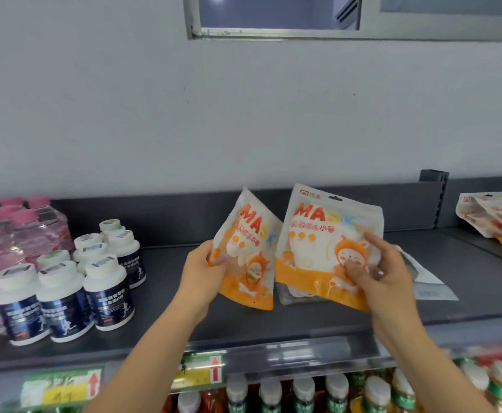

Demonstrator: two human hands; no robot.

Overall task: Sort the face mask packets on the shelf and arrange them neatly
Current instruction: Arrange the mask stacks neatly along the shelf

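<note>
Two orange-and-white face mask packets printed "MASK" are held up over the dark shelf [166, 317]. My left hand [205, 271] grips the left packet [251, 234] by its lower left edge, and the packet tilts right. My right hand [383, 272] pinches the right packet [318, 242] at its lower right, thumb on the cartoon face. Under the right packet lies a greyish packet [291, 296] flat on the shelf. A pale blue-white packet [428, 278] lies flat behind my right hand. More orange mask packets [494, 217] lean in a stack at the far right.
Several dark supplement bottles [65, 290] with white caps stand at the left of the shelf, with pink-capped water bottles [11, 231] behind them. A divider post [433, 198] separates the right section. Bottles [303, 391] fill the shelf below, behind price tags [62, 386].
</note>
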